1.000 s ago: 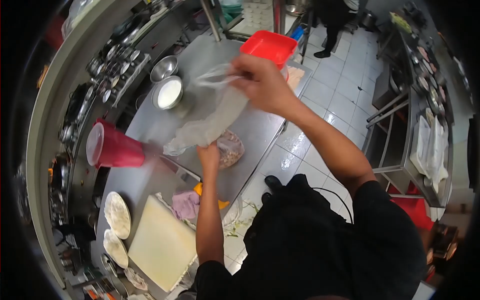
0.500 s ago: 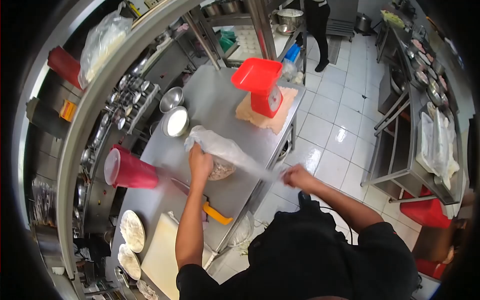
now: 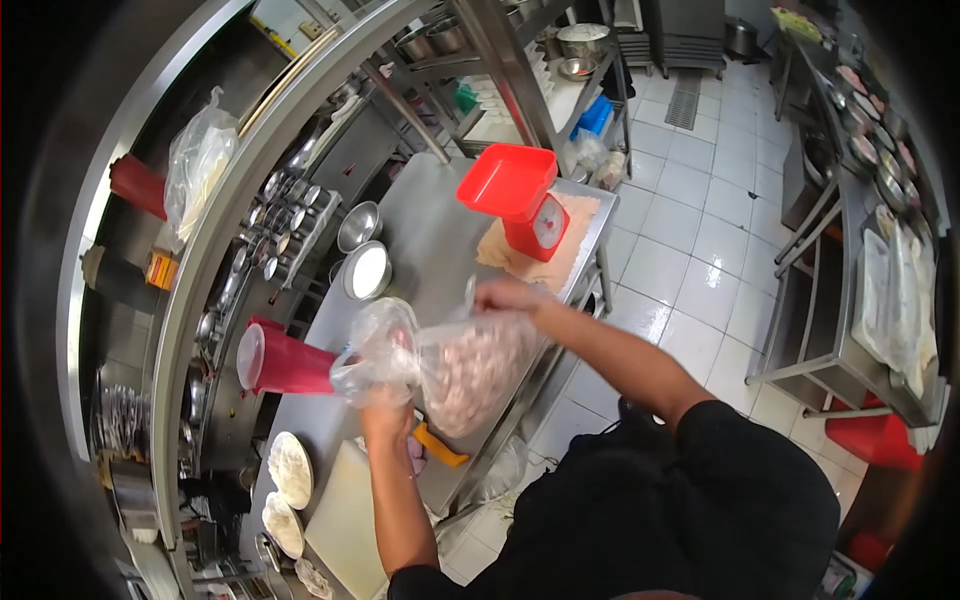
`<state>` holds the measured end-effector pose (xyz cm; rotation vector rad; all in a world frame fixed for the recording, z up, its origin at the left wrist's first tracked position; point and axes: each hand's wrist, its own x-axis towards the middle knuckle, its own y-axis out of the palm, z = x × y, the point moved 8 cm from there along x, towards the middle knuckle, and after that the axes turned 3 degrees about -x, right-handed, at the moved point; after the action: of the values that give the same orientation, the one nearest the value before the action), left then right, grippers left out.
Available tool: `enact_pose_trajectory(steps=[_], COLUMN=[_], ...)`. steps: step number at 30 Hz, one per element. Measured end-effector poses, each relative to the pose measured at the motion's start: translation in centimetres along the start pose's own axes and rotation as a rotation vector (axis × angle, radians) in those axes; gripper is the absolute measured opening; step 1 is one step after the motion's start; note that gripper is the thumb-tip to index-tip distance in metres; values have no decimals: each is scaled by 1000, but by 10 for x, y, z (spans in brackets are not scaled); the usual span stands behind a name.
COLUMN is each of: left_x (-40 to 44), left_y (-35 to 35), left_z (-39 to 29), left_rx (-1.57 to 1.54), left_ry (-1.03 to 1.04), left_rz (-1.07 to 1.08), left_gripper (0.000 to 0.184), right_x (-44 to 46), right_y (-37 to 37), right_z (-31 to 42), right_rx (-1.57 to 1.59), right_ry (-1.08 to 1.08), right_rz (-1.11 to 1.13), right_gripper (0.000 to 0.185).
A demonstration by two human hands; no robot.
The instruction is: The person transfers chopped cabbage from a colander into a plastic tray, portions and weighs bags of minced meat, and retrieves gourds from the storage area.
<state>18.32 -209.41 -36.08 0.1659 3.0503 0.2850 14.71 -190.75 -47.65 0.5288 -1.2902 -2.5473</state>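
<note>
A clear plastic bag (image 3: pixel 475 375) full of pale pink chunks, seemingly cut meat, hangs tilted over the near edge of the steel table. My left hand (image 3: pixel 385 405) is closed around its bunched plastic, and loose film puffs up above the fist. At the bag's upper right, my right hand (image 3: pixel 508 297) is closed on a thin twisted end of the plastic, slightly blurred. Just below the bag lies a yellow-handled knife (image 3: pixel 440 447), its blade hidden. A white cutting board (image 3: pixel 350 515) is near my left forearm.
A red kitchen scale (image 3: pixel 530 225) stands on a cloth at the table's far end. Along the left side are a red pitcher (image 3: pixel 290 360), a metal bowl of white contents (image 3: pixel 367 270) and two plates of white powder (image 3: pixel 290 470). A steel counter (image 3: pixel 830 310) runs along the right.
My right hand has swung up and left from beside the table, bringing the plastic end over it. The filled bag has lifted off the table and swung right. The person's legs at the back have mostly left view.
</note>
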Motion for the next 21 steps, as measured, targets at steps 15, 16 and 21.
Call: enact_pose_trajectory(steps=[15,16,21], left_x=[57,57,76], left_y=[-49,-48,-30], left_z=[131,135,182], left_rx=[-120,-93,-267], left_ry=[47,66,-172], left_rz=[-335,-329,-227], left_gripper=[25,25,24], right_x=[1,-13,7], right_y=[3,24,30], right_z=[-23,-35,-66], right_rx=[-994,-1255,-1306], right_ry=[-739,-678,-770], right_rz=[-189,-168,-361], right_gripper=[13,18,23])
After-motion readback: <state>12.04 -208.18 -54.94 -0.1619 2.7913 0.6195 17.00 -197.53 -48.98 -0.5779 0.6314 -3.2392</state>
